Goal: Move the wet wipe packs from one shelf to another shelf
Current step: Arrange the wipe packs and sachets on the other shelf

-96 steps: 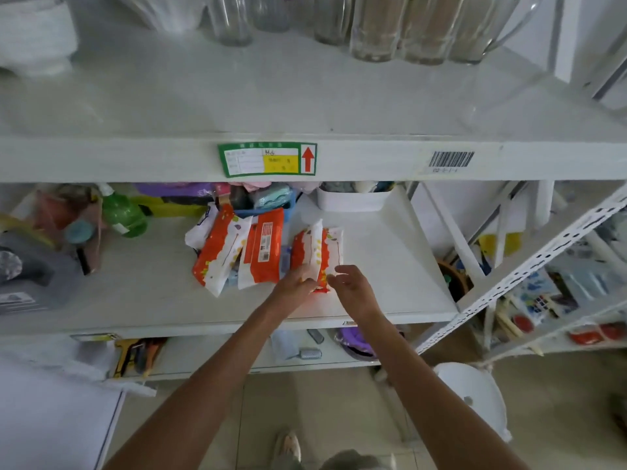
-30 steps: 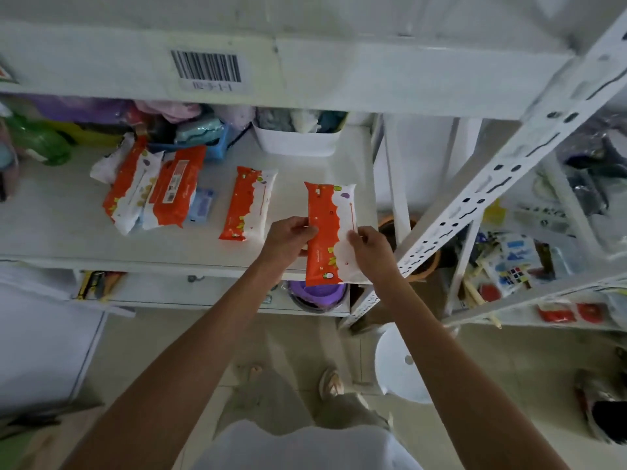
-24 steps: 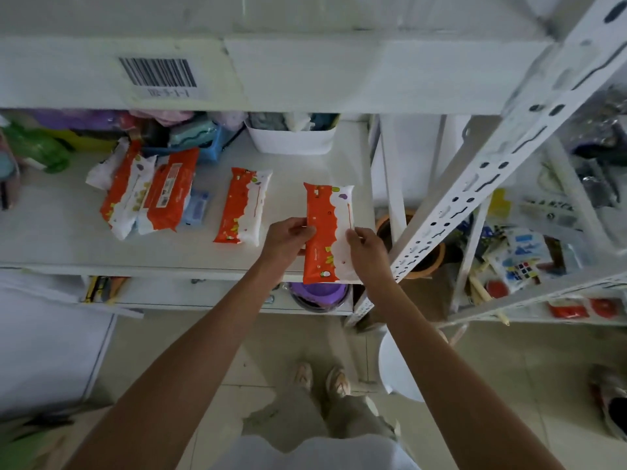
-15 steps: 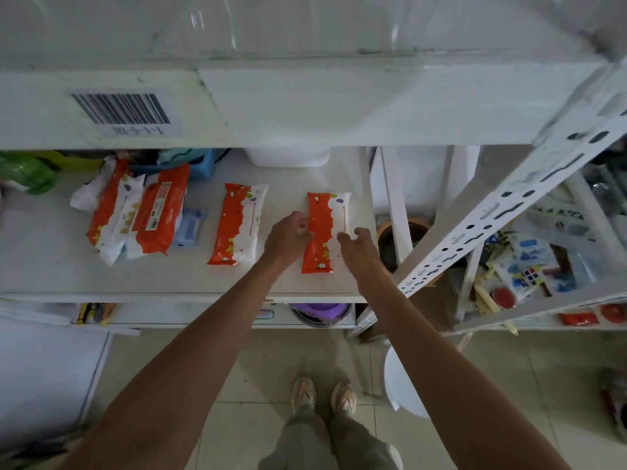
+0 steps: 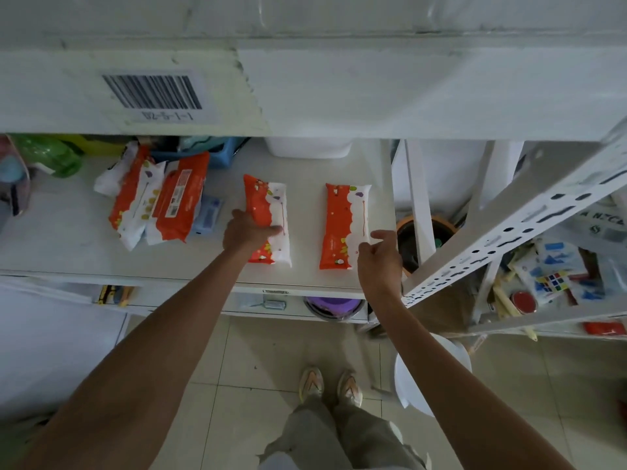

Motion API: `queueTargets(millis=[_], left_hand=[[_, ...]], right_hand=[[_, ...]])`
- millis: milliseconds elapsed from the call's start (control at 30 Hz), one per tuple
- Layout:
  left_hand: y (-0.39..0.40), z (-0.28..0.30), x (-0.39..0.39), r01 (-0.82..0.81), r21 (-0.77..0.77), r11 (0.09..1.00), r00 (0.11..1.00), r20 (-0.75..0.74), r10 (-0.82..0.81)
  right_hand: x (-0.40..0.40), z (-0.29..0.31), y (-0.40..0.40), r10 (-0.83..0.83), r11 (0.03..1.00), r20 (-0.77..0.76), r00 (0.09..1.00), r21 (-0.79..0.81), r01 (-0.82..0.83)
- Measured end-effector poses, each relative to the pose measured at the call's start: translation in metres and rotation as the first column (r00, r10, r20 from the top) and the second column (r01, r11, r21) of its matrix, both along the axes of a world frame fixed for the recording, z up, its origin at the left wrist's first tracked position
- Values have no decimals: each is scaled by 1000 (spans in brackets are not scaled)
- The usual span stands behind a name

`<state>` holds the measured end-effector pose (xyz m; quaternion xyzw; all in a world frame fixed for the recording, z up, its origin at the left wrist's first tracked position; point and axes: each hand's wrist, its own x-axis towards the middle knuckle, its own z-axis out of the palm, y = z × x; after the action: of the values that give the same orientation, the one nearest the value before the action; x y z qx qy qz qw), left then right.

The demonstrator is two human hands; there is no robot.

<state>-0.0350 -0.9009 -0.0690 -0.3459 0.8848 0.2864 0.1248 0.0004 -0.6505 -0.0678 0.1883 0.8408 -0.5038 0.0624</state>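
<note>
Two orange-and-white wet wipe packs lie flat side by side on the middle shelf (image 5: 68, 242). My left hand (image 5: 247, 234) is curled over the near half of the middle pack (image 5: 268, 201). My right hand (image 5: 378, 257) hovers just right of the right pack (image 5: 342, 225), fingers apart, holding nothing. Further left on the same shelf, several more packs (image 5: 159, 205) lean together in a pile. The front edge of the upper shelf (image 5: 373, 86) fills the top of the view.
A white bin (image 5: 307, 147), a blue basket (image 5: 217, 154) and a green bottle (image 5: 51, 154) stand at the back of the shelf. A slanted perforated white bar (image 5: 509, 225) crosses right of my right hand. A white stool (image 5: 431, 378) stands on the floor below.
The right pack was set down flat on the shelf and both hands let go of it. My left hand moved left onto the middle pack; my right hand drew back slightly.
</note>
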Motion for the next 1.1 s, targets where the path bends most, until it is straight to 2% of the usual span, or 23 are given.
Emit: queueTargets(millis=[100,167,200,267,367,467,533,600,700,767,833,900,1000,1100], left_hand=[[4,2,9,-92,273,958,995,-23,102],[19,6,16,-116,486,866,981,-78,175],[30,12,18,-91,577,812,978,-103,184],[53,23,16,13,660,751,975,-177,138],[84,38,4,147,623,768,960,-277,41],[102,37,-1,163,582,797,953,-302,27],[106,31,3,165,525,835,949,-315,11],[107,21,7,211,386,898,942,-327,-81],[106,10,9,302,230,925,925,-307,-226],[105,5,10,294,227,928,929,-295,-222],[103,5,13,247,292,924,943,-292,-160],[96,6,17,210,327,921,949,-295,-111],[71,11,24,147,358,922,952,-303,-34],[29,13,34,89,338,937,953,-303,19]], right_hand=[[-1,4,-11,113,993,-14,993,-38,-114],[-4,7,-19,180,975,-11,984,-130,-180],[-5,10,-24,194,963,-4,981,-192,-191],[-8,16,-31,189,942,14,982,-286,-177],[-13,22,-32,93,944,-8,996,-316,-91],[-23,13,-23,-10,965,-15,1000,-264,6],[-28,6,-19,-12,983,3,1000,-182,12],[-31,-1,-19,34,999,29,999,-33,-33],[-30,-9,-19,73,982,42,996,171,-79],[-29,-14,-16,41,978,54,998,204,-51],[-28,-19,-15,22,979,48,999,202,-31],[-26,-17,-19,66,955,-42,997,293,-51],[-27,-4,-38,200,921,-337,920,384,-60],[-29,17,-68,284,916,-419,862,385,-115]])
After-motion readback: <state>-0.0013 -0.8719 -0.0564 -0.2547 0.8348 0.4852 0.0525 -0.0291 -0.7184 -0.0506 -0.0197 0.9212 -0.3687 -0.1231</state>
